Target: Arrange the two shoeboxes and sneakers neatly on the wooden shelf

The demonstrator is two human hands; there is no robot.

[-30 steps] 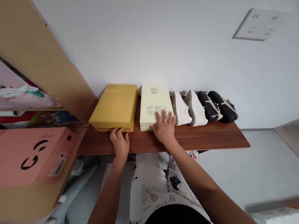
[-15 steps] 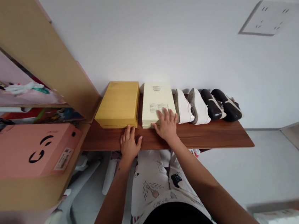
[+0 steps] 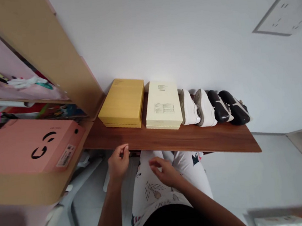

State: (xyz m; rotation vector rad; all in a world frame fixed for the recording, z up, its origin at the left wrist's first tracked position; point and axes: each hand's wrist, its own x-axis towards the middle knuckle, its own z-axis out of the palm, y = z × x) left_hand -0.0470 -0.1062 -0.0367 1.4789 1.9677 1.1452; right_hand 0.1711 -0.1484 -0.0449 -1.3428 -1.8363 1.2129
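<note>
Yellow box (image 3: 124,101) and cream box (image 3: 163,102), side by side on a brown board (image 3: 153,138), white shoes (image 3: 206,110) beside the cream one, left hand (image 3: 117,163) empty near the board's edge, thumb and fingertips together, right hand (image 3: 166,172) loosely curled above patterned trousers (image 3: 149,179), fingertip contact unclear

A lidded mustard-yellow cardboard box (image 3: 123,102) lies flat just beyond the left fingers (image 3: 119,149); a lidded cream cardboard box (image 3: 163,102), finely printed, lies flat beyond the right fingers (image 3: 158,160).

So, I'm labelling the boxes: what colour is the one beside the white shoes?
That box is pale cream, seen best in the head view.
</note>
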